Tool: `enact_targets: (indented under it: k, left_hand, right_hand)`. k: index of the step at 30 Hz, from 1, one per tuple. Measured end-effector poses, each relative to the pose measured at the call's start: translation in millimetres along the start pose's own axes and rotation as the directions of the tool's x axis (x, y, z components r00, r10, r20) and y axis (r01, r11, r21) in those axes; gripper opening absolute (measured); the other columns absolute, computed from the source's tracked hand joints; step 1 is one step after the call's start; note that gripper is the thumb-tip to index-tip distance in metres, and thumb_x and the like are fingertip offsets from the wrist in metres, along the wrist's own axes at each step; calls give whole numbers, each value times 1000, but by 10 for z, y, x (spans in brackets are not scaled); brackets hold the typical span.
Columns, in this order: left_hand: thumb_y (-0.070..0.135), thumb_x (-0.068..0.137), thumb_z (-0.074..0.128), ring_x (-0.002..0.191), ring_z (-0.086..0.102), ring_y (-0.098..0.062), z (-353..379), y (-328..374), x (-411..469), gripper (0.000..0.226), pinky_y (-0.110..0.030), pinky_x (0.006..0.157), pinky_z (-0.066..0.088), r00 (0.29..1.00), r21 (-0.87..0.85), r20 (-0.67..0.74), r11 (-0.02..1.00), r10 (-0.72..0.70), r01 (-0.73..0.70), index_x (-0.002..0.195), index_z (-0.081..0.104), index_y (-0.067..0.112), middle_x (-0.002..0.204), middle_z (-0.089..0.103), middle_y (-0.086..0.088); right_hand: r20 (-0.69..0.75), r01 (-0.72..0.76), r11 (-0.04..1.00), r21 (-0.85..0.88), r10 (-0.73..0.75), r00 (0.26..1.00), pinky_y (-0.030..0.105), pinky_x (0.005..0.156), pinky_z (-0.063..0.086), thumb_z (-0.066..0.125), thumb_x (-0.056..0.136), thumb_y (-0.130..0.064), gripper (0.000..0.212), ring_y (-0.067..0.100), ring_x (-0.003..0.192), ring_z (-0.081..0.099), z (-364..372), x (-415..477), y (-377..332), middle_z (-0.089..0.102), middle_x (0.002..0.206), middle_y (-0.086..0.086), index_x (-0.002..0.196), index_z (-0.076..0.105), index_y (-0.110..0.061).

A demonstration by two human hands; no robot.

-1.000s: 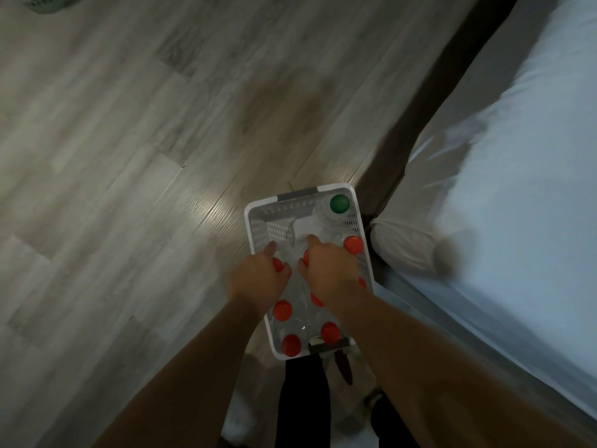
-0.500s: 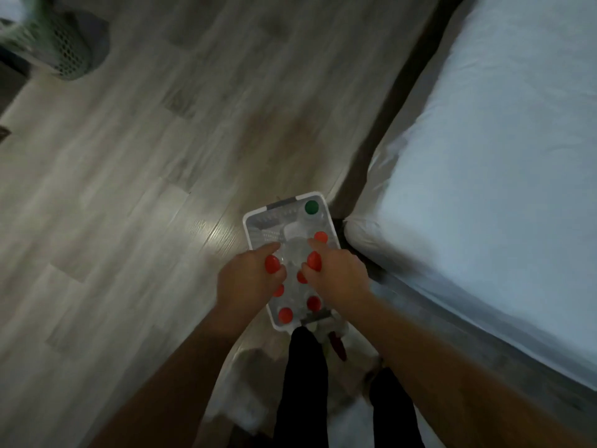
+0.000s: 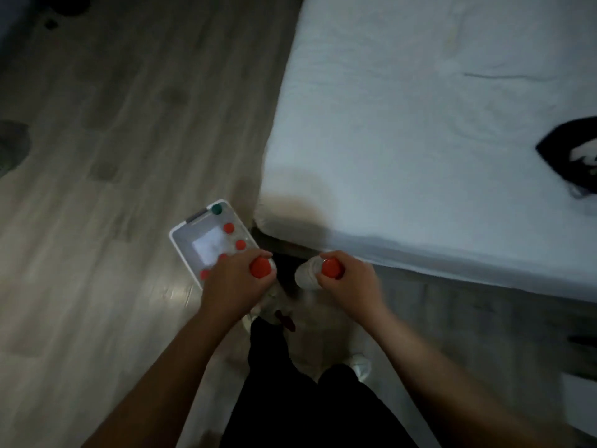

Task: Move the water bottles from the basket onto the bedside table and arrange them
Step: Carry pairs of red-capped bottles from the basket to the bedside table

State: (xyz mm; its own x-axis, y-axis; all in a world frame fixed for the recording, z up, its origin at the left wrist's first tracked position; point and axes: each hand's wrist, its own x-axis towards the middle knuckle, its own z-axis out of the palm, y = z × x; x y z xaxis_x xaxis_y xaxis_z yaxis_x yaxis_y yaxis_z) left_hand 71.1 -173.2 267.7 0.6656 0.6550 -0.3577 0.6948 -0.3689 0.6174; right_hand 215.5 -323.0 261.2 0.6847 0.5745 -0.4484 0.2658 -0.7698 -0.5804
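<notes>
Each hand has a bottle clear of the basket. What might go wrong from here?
The left hand and right hand each hold a red-capped bottle up near its cap, so the left bottle or right bottle may slip or swing.
The basket lies on the floor close by the person's legs; a step could knock it.
The bedside table is out of view, so turning to it is blind.

Red bottle caps [image 3: 260,267], white basket [image 3: 181,251]
</notes>
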Motion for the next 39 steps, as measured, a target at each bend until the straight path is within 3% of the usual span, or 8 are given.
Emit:
enact_targets:
  k: [3,9,13,17,23,26,33,39]
  left_hand:
    - [35,81,66,81,59,-4,399,543,-263,23,-22,77,45,995,28,26,995,94,-95,104,68,31,92,71,7]
    - [41,73,70,84,69,-15,1437,1661,-664,23,-32,74,54,939,84,146,942,312,-326,94,70,31,86,74,6]
    - [51,70,65,84,68,-7,2071,2397,-949,28,-30,75,54,861,-3,256,891,439,-453,95,68,37,88,73,13]
    - [31,75,73,78,63,11,2488,3048,-1153,15,-20,72,50,795,-161,318,856,516,-491,80,67,44,78,70,23]
    - [38,67,70,79,66,-1,3115,3858,-1271,21,-28,77,54,654,-191,440,776,615,-601,87,72,30,83,72,14]
    - [49,60,64,76,67,-6,3472,4164,-1220,29,-33,74,56,603,-140,495,743,625,-655,85,69,33,78,71,12]
    - [39,62,70,67,64,-6,4350,5015,-1018,18,-33,66,54,454,-125,627,657,633,-743,77,66,29,70,69,6]
    - [34,70,76,73,63,0,5063,5996,-929,18,-24,67,51,296,-173,707,562,643,-809,83,65,32,77,68,11]
  right_hand:
    - [-100,-43,997,63,49,994,29,80,51,72,70,-33,34,14,92,67,-444,-460,648,73,97,-6,103,67,-35]
    - [-210,-174,978,115,196,958,31,82,52,72,72,-38,31,15,94,65,-1280,-1204,1976,71,101,-6,103,67,-34]
    - [-301,-258,941,218,316,900,31,83,51,71,77,-36,33,15,93,62,-1747,-1768,2698,67,101,-5,109,64,-31]
    - [-389,-321,871,372,460,798,32,85,52,73,78,-33,34,12,90,61,-2068,-2237,3245,64,97,-6,110,63,-28]
    - [-464,-319,756,571,618,635,23,71,44,77,75,-22,28,17,84,61,-2368,-2642,3797,64,90,-1,102,68,-17]
    - [-461,-304,704,642,671,581,29,79,50,80,72,-27,31,18,90,62,-2487,-2772,4130,66,96,1,100,67,-22]
    - [-456,-326,627,707,757,467,33,83,53,77,74,-24,20,14,88,64,-3039,-2751,4951,69,92,-3,92,68,-26]
    - [-486,-313,560,767,826,285,12,66,41,77,75,-32,19,-5,70,60,-3725,-2719,5533,64,73,-18,72,59,-40]
